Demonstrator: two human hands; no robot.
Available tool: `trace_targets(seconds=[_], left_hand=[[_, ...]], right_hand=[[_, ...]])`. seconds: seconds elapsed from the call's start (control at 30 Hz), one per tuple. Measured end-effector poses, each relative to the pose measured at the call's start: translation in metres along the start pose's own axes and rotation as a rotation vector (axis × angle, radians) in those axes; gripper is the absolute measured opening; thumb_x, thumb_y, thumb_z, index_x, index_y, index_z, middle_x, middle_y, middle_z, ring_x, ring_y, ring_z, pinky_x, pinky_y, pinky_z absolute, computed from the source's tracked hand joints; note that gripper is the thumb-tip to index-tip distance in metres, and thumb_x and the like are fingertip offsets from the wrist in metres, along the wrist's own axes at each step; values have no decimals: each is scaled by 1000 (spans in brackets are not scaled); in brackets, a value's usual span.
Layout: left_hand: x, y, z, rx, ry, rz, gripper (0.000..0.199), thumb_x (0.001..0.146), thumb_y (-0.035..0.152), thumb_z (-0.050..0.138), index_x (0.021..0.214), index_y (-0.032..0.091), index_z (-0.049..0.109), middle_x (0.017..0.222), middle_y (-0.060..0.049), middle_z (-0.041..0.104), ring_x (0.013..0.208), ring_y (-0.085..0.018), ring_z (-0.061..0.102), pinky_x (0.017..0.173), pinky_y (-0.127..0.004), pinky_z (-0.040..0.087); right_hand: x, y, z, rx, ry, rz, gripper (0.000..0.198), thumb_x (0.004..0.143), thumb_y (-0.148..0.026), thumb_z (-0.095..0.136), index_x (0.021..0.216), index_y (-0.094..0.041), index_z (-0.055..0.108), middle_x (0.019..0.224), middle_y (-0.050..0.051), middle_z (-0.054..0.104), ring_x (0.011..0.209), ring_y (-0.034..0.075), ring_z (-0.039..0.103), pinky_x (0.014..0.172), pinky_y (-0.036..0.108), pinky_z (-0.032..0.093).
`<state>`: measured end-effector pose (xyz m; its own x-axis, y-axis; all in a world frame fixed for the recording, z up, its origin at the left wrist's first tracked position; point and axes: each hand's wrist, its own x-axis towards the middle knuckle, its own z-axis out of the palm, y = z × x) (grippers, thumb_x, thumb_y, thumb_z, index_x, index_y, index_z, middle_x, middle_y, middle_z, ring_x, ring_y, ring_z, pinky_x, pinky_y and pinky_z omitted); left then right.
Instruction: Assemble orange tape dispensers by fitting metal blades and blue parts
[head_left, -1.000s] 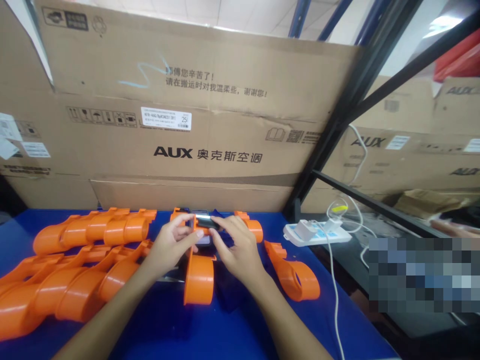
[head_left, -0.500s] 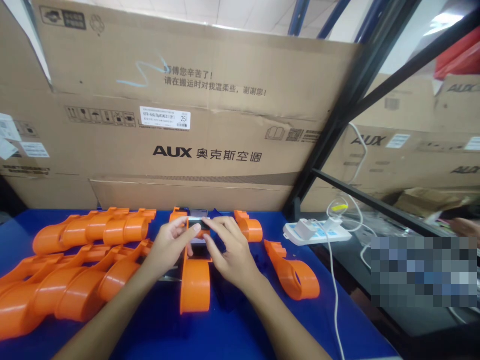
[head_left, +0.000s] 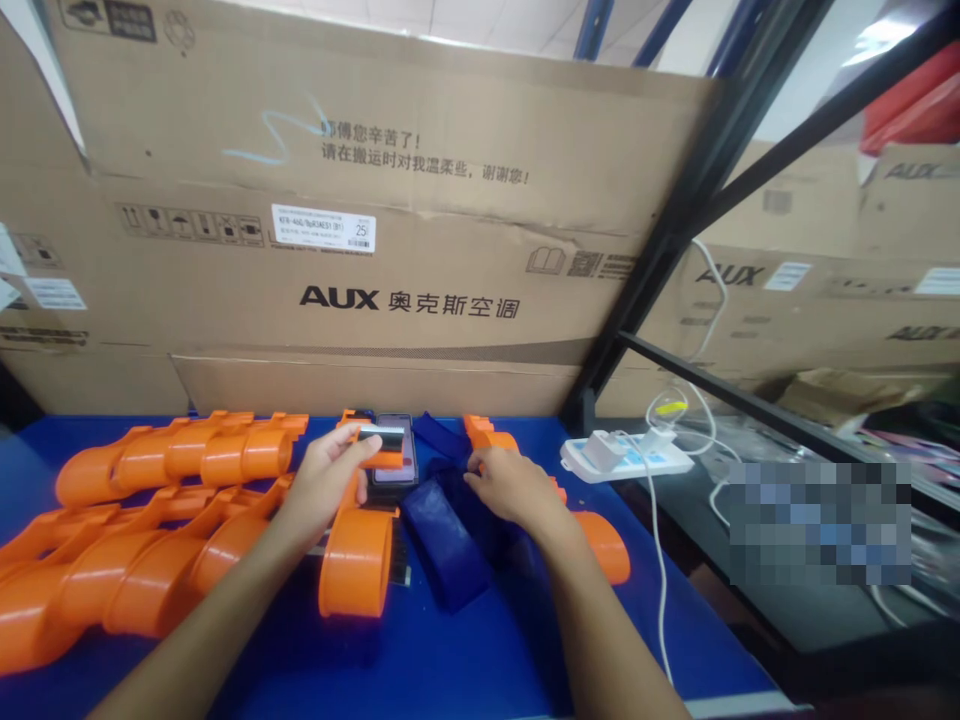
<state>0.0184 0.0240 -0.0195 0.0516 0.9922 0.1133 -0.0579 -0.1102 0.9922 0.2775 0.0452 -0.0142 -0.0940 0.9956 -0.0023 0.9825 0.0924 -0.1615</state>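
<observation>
My left hand (head_left: pixel 334 480) grips an orange plastic bracket (head_left: pixel 356 562) with a wide rounded loop at its near end. The thumb presses on a black strip with a pale edge (head_left: pixel 382 438) across the bracket's far end. My right hand (head_left: pixel 517 485) is to the right, fingers curled together above crumpled dark blue strap material (head_left: pixel 446 540); its fingertips partly hide what they pinch, if anything. Behind the held bracket lies a phone (head_left: pixel 405 440) with its screen lit. Dark flat strips (head_left: pixel 401 565) show partly beneath the bracket.
Two rows of orange brackets (head_left: pixel 247 455) fill the left of the blue table (head_left: pixel 465 670). More brackets (head_left: pixel 607 545) lie behind and beside my right hand. A white power strip (head_left: pixel 630 458) with cables is at right. A large cardboard box (head_left: pixel 405 330) stands behind; a black shelf frame (head_left: pixel 675 220) slants at right.
My right hand has left the held bracket and moved right to the blue strap material. My left hand keeps the bracket, now shifted slightly left, showing the black strip and the phone.
</observation>
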Motion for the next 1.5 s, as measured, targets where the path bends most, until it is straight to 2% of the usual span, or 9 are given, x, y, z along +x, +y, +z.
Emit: trace_targets(seconds=[0.2,0.43,0.6,1.0,1.1,1.2,1.3,1.4,1.5], left_hand=[[2,-1,0,10,20,11,31,86,46,69,101,19,63,50,7,54,38,-11,50,43,-21,36],[2,-5,-2,11,44,0,39,85,48,70,111,19,62,53,6,56,39,-11,51,44,-22,37],[4,-7,-3,13,47,-9,42,84,50,71,112,19,63,60,3,62,40,-11,51,45,-23,38],[3,-6,-4,27,45,-11,41,85,50,71,112,20,61,49,6,57,40,-13,52,44,-22,37],[2,-4,-3,13,35,-26,39,85,49,70,111,21,62,48,5,57,40,-13,52,44,-21,37],[-1,-1,0,-33,22,-41,34,86,48,68,106,21,63,49,5,60,40,-13,53,45,-21,39],[-3,3,4,-104,21,-57,33,84,47,69,103,21,64,50,4,61,40,-13,54,44,-21,41],[-3,4,6,-142,22,-61,37,80,48,72,103,19,65,52,4,62,39,-13,54,43,-22,43],[-2,4,6,-149,15,-65,39,79,48,73,103,18,66,55,3,64,40,-13,54,43,-22,43]], right_hand=[[-1,-1,9,-52,-74,-20,31,84,-35,72,113,-25,72,112,11,75,103,31,70,79,35,48],[-3,-14,13,-80,-62,-127,63,86,-28,67,147,-30,52,129,13,70,119,34,66,88,39,49],[-5,-17,14,-96,-49,-135,43,88,-29,66,130,-28,68,124,13,73,115,35,67,86,40,50],[-6,-8,-4,-66,33,-116,23,94,-36,61,107,-24,75,105,13,76,100,32,70,78,36,47],[-7,-8,-13,179,123,-164,22,95,-37,59,101,-23,75,93,9,74,87,25,68,73,32,46],[-10,-16,-16,732,196,-307,29,99,-42,54,107,-20,72,84,5,70,72,17,61,66,28,45],[-15,-30,-12,1183,116,-373,36,98,-47,56,118,-19,70,75,1,64,60,12,52,56,24,41],[-17,-43,-3,1383,-11,-418,40,96,-47,61,126,-21,68,77,0,63,58,10,48,51,22,38],[-17,-52,5,1458,-28,-417,38,95,-47,64,123,-22,70,77,0,61,58,10,47,50,21,38]])
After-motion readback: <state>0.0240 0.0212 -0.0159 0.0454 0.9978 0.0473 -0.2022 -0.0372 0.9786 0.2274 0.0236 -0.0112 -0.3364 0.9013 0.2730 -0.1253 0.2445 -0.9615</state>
